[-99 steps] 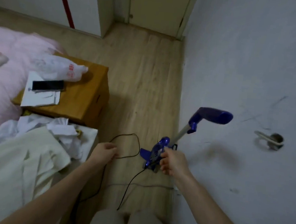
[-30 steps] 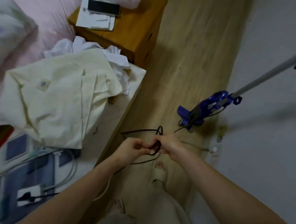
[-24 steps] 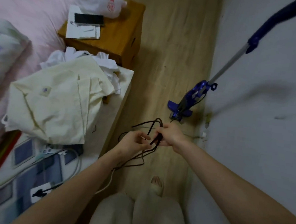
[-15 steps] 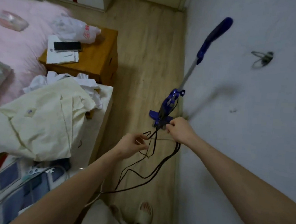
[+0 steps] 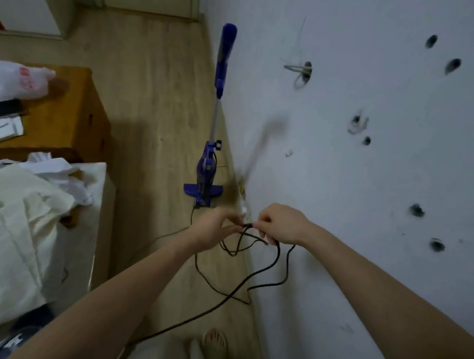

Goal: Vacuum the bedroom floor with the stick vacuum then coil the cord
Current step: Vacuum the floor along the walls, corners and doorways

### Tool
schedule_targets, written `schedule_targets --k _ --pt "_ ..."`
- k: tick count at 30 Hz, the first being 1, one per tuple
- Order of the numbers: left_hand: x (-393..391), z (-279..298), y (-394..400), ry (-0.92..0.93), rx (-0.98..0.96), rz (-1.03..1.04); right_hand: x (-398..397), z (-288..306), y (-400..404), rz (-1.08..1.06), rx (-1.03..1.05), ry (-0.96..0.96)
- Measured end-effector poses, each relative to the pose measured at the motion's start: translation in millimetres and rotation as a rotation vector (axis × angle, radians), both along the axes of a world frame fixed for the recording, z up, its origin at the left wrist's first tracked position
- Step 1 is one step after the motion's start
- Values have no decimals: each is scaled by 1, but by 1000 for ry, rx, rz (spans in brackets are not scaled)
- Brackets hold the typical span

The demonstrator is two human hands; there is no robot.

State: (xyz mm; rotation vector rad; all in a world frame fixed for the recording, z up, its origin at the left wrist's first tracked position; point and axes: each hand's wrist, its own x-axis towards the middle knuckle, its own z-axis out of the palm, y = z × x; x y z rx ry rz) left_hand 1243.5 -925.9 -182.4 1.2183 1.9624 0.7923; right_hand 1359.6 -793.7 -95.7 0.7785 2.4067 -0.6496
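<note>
Thin black power cord [image 5: 261, 271] is pinched between left hand [image 5: 216, 229] and right hand [image 5: 280, 224], both grips clamped on it, with loose loops hung below toward the wooden floor [image 5: 150, 107]. Half a second ago the hands were apart; they are now brought together, so another loop is judged gathered. Blue stick vacuum [image 5: 209, 159] is parked upright just beyond, beside the white wall [image 5: 376, 163]; vacuuming is judged done, coiling underway.
</note>
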Motion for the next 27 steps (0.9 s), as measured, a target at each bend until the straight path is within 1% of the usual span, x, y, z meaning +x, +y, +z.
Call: schedule_targets --k 3,5,8,10,15,17,21,24,26,27 --pt "8 -24 6 52 -65 -26 14 -42 7 56 51 -74" --pt "15 -47 9 35 -173 -60 19 -75 9 70 42 -113" --pt "23 -84 14 37 -316 -169 25 -117 10 79 -15 -103" --pt "25 -98 13 46 -344 -198 29 -136 12 92 -34 -77" --pt "18 -121 -4 34 -379 -83 37 -169 20 114 -69 -117" --pt "13 -132 -11 19 -411 -51 33 -183 21 119 -65 -94" --pt "6 -162 -31 24 -467 0 18 -225 7 206 -54 -87" --pt "1 -194 -45 14 -489 79 6 -266 -10 264 2 -98" --pt "0 -216 -52 -49 -512 108 3 -290 -17 301 74 -126" --pt "2 -226 -56 -82 -533 90 3 -300 -19 322 117 -162"
